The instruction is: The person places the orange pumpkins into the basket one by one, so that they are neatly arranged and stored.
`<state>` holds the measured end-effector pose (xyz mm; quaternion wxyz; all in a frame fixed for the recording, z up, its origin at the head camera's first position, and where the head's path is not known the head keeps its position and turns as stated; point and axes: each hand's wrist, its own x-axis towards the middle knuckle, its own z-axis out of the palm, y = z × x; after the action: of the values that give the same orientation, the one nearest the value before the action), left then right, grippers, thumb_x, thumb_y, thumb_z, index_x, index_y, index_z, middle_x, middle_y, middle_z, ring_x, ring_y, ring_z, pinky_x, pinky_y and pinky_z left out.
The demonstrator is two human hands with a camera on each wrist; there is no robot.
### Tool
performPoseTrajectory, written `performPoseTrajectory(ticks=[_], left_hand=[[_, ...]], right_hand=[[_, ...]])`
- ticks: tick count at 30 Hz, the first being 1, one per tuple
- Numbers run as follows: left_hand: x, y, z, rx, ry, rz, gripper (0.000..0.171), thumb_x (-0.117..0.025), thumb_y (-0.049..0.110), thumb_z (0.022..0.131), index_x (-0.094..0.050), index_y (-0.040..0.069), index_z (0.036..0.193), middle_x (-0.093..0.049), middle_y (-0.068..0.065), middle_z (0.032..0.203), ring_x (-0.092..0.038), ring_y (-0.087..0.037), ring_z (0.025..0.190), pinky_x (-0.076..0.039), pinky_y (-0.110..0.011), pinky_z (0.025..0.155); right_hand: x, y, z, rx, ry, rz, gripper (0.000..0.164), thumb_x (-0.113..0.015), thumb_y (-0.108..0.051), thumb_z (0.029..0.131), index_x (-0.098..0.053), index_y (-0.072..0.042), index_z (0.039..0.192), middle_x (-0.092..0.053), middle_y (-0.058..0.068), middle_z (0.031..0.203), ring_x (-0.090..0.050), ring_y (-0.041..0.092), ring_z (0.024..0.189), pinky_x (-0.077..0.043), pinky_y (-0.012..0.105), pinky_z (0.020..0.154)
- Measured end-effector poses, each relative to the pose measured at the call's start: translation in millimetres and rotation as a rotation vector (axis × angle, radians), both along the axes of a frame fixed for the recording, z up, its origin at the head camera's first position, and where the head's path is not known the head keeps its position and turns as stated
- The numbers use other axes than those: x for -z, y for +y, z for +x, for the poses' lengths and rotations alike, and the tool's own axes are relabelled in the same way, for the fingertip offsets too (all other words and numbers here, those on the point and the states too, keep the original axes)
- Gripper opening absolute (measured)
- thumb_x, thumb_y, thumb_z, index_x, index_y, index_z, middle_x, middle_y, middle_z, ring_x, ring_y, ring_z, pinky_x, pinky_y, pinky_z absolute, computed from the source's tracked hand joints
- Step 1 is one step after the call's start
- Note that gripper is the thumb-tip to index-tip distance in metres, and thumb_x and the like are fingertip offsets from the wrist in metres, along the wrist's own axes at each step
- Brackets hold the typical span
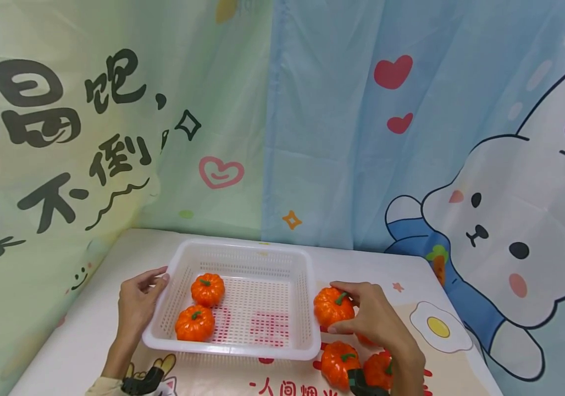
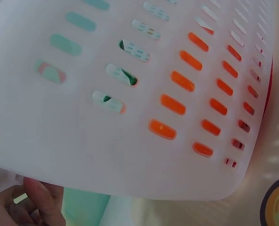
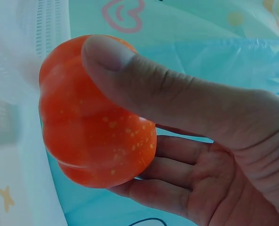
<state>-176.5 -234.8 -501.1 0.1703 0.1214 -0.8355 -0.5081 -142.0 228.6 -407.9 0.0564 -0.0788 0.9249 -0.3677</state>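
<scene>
A white plastic basket [image 1: 233, 350] with slotted walls stands on the table. Inside, along its left side, lie two small orange pumpkins [image 1: 208, 290] with green stems. At the basket's left rim my left hand [image 1: 139, 300] grips the edge; the left wrist view shows the thumb [image 2: 41, 195] against the rim. My right hand [image 1: 374, 313] holds another orange pumpkin [image 1: 331, 307] between thumb and fingers, just outside the basket's right wall. In the right wrist view this pumpkin [image 3: 94, 122] appears close up, its underside speckled.
More orange pumpkins [image 1: 340, 363] lie on the table to the right of the basket, partly hidden behind my right hand and wrist. The table [image 1: 361, 268] has a printed cover. A printed curtain [image 1: 317, 137] hangs behind it.
</scene>
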Motion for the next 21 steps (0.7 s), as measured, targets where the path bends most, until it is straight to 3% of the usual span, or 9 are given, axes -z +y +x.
performPoseTrajectory(ticks=[21], left_hand=[[0.8, 0, -1.0, -0.007, 0.001, -0.016, 0.035, -0.074, 0.025, 0.106, -0.077, 0.003, 0.133, -0.080, -0.026, 0.113, -0.064, -0.004, 0.069, -0.055, -0.019, 0.061]], right_hand=[[-4.6, -24, -10.2, -0.122, 0.003, -0.066, 0.078, -0.100, -0.021, 0.078, -0.068, -0.005, 0.147, -0.074, 0.011, 0.138, -0.072, 0.029, 0.122, -0.065, 0.045, 0.099]])
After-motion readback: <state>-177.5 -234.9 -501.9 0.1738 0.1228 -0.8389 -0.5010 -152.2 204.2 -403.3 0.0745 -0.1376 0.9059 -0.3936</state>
